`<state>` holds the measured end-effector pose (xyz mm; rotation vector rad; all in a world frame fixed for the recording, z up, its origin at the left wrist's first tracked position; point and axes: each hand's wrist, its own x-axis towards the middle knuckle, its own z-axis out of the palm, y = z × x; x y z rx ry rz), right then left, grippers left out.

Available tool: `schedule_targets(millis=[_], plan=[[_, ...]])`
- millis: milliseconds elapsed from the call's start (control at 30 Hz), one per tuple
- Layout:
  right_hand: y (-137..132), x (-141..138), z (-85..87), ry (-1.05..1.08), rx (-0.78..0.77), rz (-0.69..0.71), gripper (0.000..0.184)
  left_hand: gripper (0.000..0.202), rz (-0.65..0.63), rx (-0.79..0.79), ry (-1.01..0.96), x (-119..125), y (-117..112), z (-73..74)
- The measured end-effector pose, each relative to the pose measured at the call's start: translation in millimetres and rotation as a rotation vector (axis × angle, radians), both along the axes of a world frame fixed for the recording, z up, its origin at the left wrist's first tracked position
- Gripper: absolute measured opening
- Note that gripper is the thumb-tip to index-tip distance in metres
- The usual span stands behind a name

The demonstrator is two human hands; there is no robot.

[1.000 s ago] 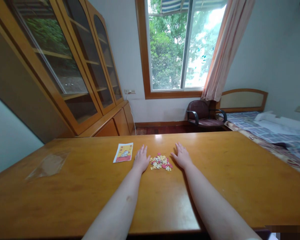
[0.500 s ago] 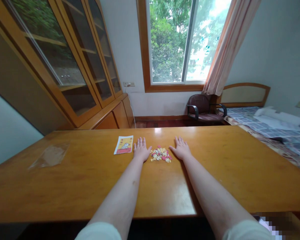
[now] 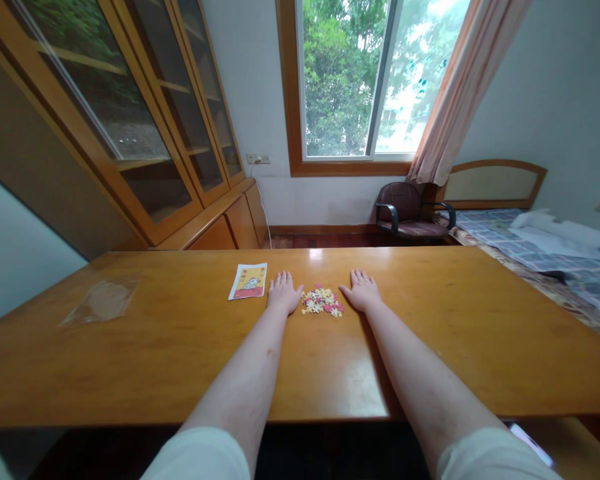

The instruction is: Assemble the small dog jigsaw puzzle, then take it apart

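A small heap of jigsaw puzzle pieces, pink, yellow and white, lies on the wooden table. Just left of the heap, my left hand rests flat, its thumb pointing at the pieces. On the other side my right hand lies palm down with the fingers stretched out. Neither hand holds anything. Left of my left hand is a picture card showing a white animal on a yellow and pink ground.
A clear plastic bag lies at the table's left. Beyond the table are a glass-fronted cabinet, a dark red armchair and a bed. A phone-like object lies below the table's front edge at right.
The view has shifted slightly, so the table and things on it sit a little higher. My left hand's fingers look a bit closer together; both hands otherwise stay beside the heap.
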<state>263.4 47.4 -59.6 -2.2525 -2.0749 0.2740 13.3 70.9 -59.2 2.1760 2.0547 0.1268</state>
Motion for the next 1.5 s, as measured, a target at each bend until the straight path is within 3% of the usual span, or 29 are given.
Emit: schedule_targets(millis=[467,633,900,1033,1133,1200,1333,1500], plan=[[-2,-1,2.3,0.004,-0.008,-0.007,0.085,0.084,0.001,-0.001,0.017,0,-2,1.9],[-2,0,2.0,0.009,-0.008,-0.017,0.086,0.078,0.001,0.034,-0.034,0,-4,1.6],[0,1,1.8,0.05,0.036,-0.048,0.08,0.048,0.024,0.18,-0.395,-11,-4,3.4],[3,8,3.6,0.167,0.201,-0.091,0.054,0.037,0.059,0.231,-0.593,-19,1,6.0],[5,13,3.4,0.307,0.312,-0.101,0.042,0.03,-0.033,0.195,-0.603,-20,0,12.6],[4,10,4.0,0.379,0.345,-0.032,0.036,0.029,-0.136,0.154,-0.56,-18,-3,17.3],[-3,-5,9.2,0.451,0.28,0.193,0.026,0.028,-0.327,0.115,-0.488,-12,-10,20.9],[-10,-15,16.0,0.468,0.218,0.322,0.02,0.023,-0.4,0.099,-0.458,-7,-11,16.8]])
